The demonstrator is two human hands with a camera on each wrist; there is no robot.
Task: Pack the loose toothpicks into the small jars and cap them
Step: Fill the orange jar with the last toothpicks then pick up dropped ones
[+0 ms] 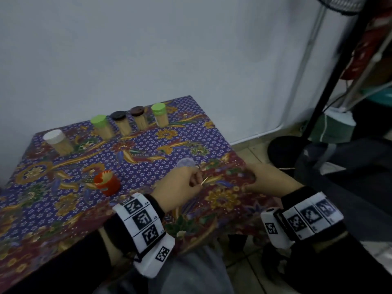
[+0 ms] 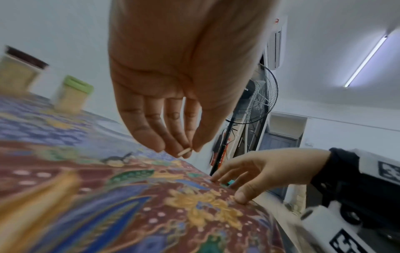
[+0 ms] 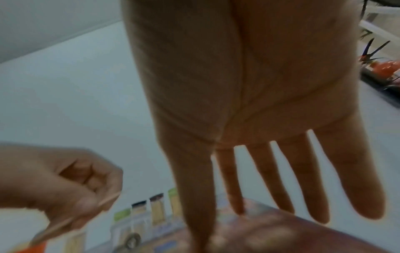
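Head view shows the bench [image 1: 148,143], draped in a floral batik cloth, with its right edge dropping to the tiled floor at the right of the frame; the cloth's centre lies open between the jars and the hands. Left hand [image 1: 180,185] is curled, its fingers [image 2: 186,137] pinching a thin wooden toothpick [image 1: 204,181] between thumb and fingertip just above the cloth. Right hand [image 1: 269,179] lies at the bench's right edge, its fingers [image 3: 303,179] straight and spread, tips touching the cloth and holding nothing. Five capped cylindrical jars of toothpicks stand in the upper left: a white-capped jar [image 1: 57,142], two green-capped [image 1: 101,126] [image 1: 160,114] and two dark-capped [image 1: 122,123] [image 1: 140,117]. An open red jar [image 1: 107,182] sits left of the left hand.
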